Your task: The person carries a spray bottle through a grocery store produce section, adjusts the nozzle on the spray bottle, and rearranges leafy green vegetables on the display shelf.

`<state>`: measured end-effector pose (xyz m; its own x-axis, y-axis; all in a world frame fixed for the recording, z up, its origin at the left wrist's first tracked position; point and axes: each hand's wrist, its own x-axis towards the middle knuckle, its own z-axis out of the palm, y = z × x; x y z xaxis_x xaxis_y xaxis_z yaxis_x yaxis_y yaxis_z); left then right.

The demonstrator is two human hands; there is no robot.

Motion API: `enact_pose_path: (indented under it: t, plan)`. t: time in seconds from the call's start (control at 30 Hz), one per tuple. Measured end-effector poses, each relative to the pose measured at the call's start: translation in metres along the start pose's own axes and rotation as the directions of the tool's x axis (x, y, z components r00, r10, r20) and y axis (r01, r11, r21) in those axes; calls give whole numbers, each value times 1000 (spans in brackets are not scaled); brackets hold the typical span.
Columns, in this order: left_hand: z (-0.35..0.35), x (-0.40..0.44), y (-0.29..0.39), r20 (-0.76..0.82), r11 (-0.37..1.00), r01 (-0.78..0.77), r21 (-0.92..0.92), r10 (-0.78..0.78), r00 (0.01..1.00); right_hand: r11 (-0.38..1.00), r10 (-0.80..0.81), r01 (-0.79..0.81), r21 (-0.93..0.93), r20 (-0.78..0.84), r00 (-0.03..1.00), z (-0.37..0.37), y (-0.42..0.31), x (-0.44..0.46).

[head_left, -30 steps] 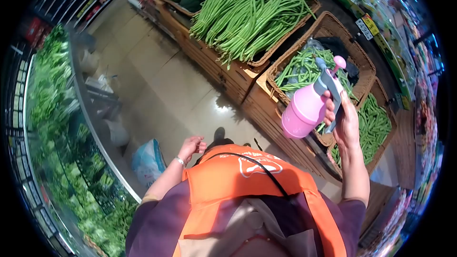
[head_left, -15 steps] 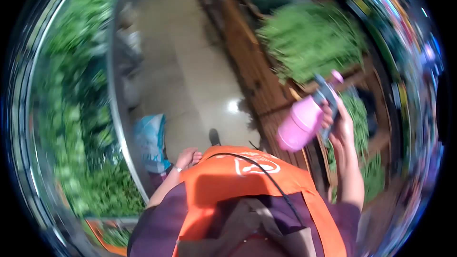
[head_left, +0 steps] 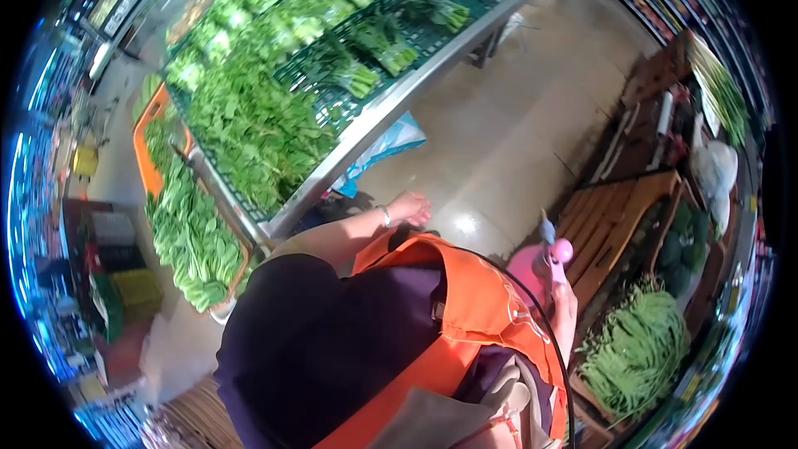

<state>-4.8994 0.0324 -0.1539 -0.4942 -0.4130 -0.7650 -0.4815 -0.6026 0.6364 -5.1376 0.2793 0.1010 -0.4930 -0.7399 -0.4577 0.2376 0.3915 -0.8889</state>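
Observation:
Low at the right of centre, my right hand [head_left: 563,308] grips a pink spray bottle [head_left: 529,270] with a grey nozzle and a round pink pump knob; the orange apron partly hides the bottle and hand. My left hand [head_left: 409,209], with a bracelet at the wrist, hangs over the floor in front of the apron, its fingers loosely curled and apart, holding nothing. Near it, below the edge of the vegetable display [head_left: 366,126], lies a blue and white bag [head_left: 389,148]. Leafy greens [head_left: 258,129] fill the display.
An orange crate [head_left: 150,158] of leafy greens stands at the left. Wooden stands [head_left: 611,224] line the right, with long green beans [head_left: 636,351], broccoli [head_left: 683,241] and a white plastic bag [head_left: 713,173]. Tiled floor [head_left: 499,125] runs between the display and the stands.
The view has swung left, bringing the leafy display across the top and the orange crate into sight. The spray bottle, still in my right hand, is now lower and partly behind the apron.

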Motion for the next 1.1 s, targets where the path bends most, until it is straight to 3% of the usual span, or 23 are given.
enact_pose_path:
  t: [0.1,0.23,0.3,0.4,0.5,0.7,0.83,0.97,1.1]
  plan:
    - [-11,-15,-16,-48,991,-6,-132,-1,999,986,-86,118,-118,249,965,26,-13,53]
    - [-12,-43,-41,-218,963,-3,-269,-58,974,955,-27,169,-244,496,868,62,-52,109]
    - [-7,-58,-52,-306,934,-78,-349,-35,951,946,6,189,-263,597,802,73,-67,131]
    - [13,-72,-66,-427,875,-151,-459,-68,902,955,-7,190,-228,622,783,82,-71,164]
    - [35,-74,-93,-528,807,-247,-536,-92,844,996,-51,86,-34,575,816,83,-79,192]
    - [99,-70,-111,-571,711,-285,-643,-197,797,908,16,315,-277,773,634,77,-104,211]
    - [125,-77,-95,-632,666,-366,-650,-206,747,872,52,414,-260,891,450,88,-111,228]
    - [133,-96,-48,-734,623,-510,-593,-158,661,986,49,123,-112,904,425,119,-100,244]
    - [108,-112,41,-788,607,-665,-436,99,607,989,51,114,-89,952,301,163,-77,249]
